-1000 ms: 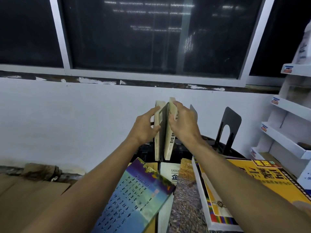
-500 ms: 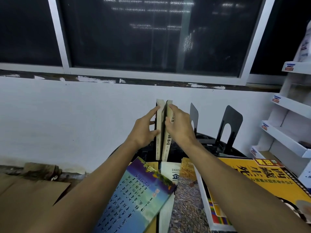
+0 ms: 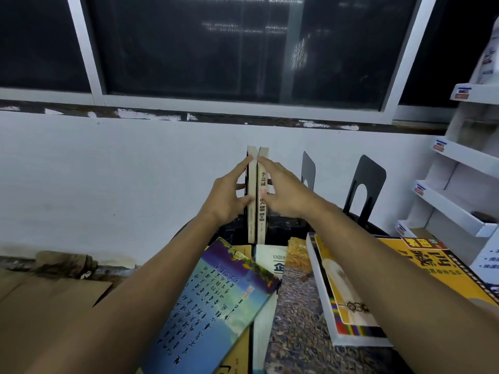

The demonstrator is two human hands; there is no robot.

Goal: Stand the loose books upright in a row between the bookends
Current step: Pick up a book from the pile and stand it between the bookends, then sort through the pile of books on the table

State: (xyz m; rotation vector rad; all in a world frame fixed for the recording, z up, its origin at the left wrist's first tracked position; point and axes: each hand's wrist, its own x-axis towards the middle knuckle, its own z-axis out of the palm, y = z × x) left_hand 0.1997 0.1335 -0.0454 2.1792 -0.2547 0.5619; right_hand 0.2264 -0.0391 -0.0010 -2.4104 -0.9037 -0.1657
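Two pale upright books [image 3: 256, 211] stand spine-out at the back of the dark table [image 3: 286, 230], pressed side by side. My left hand [image 3: 229, 195] lies flat against the left book with its thumb on the spine. My right hand [image 3: 286, 193] presses the right book from the other side. A dark bookend edge [image 3: 245, 184] shows just left of the pair. Two black bookends [image 3: 308, 171] [image 3: 367, 184] stand apart to the right. Loose books lie flat in front: a blue one [image 3: 216, 306], a white one [image 3: 272, 260], a brown patterned one [image 3: 297, 314] and a thick yellow one [image 3: 421, 268].
A white wall and dark window rise directly behind the table. White tiered display shelves [image 3: 459, 201] stand at the right. Brown cardboard [image 3: 40, 300] lies on the floor at the left, below the table edge.
The two upright books leaned apart with a gap a second ago; now they stand straight and closed together. Both hands slid along their sides while squeezing them.
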